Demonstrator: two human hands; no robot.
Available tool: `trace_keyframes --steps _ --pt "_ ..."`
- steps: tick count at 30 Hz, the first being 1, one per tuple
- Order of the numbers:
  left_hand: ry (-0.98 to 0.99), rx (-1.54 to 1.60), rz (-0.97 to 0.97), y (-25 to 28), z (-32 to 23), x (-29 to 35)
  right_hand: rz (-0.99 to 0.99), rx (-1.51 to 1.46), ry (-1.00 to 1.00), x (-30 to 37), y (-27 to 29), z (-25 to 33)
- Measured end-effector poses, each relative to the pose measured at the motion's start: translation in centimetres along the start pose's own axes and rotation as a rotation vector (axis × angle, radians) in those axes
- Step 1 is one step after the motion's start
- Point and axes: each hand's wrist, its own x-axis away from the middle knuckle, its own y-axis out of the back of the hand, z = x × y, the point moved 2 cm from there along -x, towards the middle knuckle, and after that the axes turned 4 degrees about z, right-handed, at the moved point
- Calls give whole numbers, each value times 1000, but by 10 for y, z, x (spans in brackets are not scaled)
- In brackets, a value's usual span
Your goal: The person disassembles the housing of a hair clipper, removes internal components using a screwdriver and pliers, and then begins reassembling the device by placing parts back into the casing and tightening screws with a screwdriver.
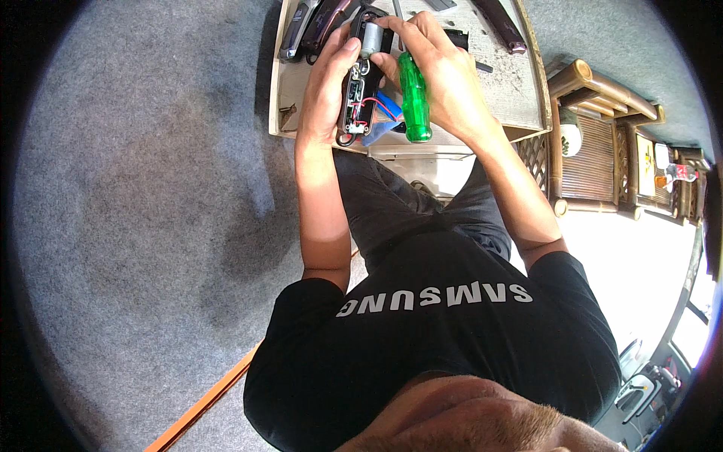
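The step in hand appears to be work at the motor end of an uncovered clipper body, which is held above the left part of the tabletop, close to its near edge. The left hand is closed along the body's left side, its thumb beside the silver motor. The right hand is wrapped around a green-handled screwdriver, while its thumb and forefinger reach to the motor's right side; the tool's tip is hard to make out, so I cannot tell whether it touches anything.

Below the motor, wiring and a circuit board lie exposed, and a red wire runs out toward a blue cylinder, perhaps a battery. The next move seems to call for a steady left grip and small, careful finger work on the right, without straining that wire. Two clippers lie along the tabletop's left edge, another dark one near its right edge.
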Motion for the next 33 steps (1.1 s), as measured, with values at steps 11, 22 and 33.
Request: trace_keyframes --steps 11,22,33 --pt "9 0 -32 -1 -2 1 34 -29 38 -3 1 0" --pt "41 -24 -5 -2 -7 1 -42 -72 96 -6 7 3" --pt "17 55 53 7 1 -4 60 -180 174 -16 18 -9"
